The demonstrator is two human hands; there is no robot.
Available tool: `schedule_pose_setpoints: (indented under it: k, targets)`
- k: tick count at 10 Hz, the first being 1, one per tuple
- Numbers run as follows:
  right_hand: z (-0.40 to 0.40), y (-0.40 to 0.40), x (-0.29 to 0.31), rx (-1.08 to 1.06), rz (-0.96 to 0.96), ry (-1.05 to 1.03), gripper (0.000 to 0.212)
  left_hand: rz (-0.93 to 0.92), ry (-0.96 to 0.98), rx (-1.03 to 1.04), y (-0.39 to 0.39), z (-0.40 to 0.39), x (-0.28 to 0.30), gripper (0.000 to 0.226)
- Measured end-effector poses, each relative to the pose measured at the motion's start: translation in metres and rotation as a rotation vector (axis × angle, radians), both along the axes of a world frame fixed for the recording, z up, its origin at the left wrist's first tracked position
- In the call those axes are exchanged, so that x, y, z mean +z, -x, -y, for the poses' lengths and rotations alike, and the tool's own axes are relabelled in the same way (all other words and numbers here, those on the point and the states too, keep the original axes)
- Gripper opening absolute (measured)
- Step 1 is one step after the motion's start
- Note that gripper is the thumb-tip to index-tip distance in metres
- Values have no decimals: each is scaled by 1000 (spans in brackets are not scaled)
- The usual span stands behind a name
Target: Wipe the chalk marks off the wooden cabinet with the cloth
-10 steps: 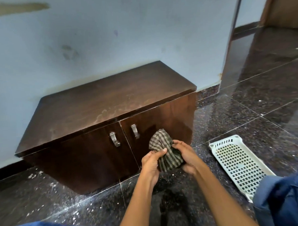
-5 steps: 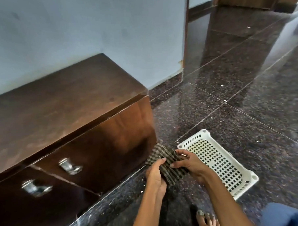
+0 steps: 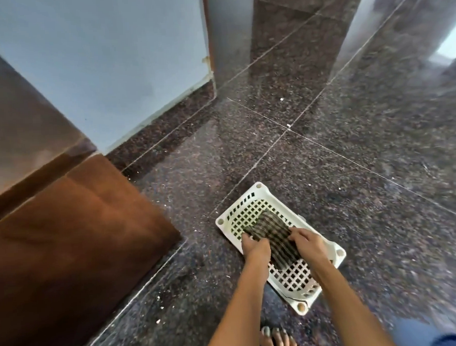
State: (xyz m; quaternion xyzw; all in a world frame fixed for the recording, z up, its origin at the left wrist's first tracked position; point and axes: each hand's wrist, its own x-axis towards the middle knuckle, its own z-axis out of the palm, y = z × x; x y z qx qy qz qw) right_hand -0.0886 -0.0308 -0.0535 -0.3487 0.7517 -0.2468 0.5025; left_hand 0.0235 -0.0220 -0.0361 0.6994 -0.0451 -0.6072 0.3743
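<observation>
From the head view, the wiping looked finished or paused: the checked cloth (image 3: 273, 237) lay in the white basket (image 3: 339, 254) on the floor, just beside the wooden cabinet (image 3: 67, 232), whose visible part showed no clear chalk marks, though blur hid detail. The left hand (image 3: 255, 247) and right hand (image 3: 307, 241) each pinched the cloth's edge, fingers curled in a close grip.

My view cuts the wooden cabinet (image 3: 67, 232) off at the left and bottom edges, so I see no doors or handles. The cloth (image 3: 272, 236) is partly hidden under my left hand (image 3: 255, 247) and right hand (image 3: 309, 243). The floor (image 3: 403, 139) blurs toward the right edge.
</observation>
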Motion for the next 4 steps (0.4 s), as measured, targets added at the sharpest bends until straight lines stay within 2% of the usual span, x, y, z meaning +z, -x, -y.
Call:
schedule_pose_setpoints:
  k: [2,3,4]
  targets:
    - [-5,5,-8,150,-219,35,23,233,-8,-200,5,0,-5,61]
    - [-10,3,-4,263,-381,111,38,450,79,-268,8,-11,-4,73]
    - [-13,-4,0,390,-591,232,50,733,276,-455,12,-26,-4,77]
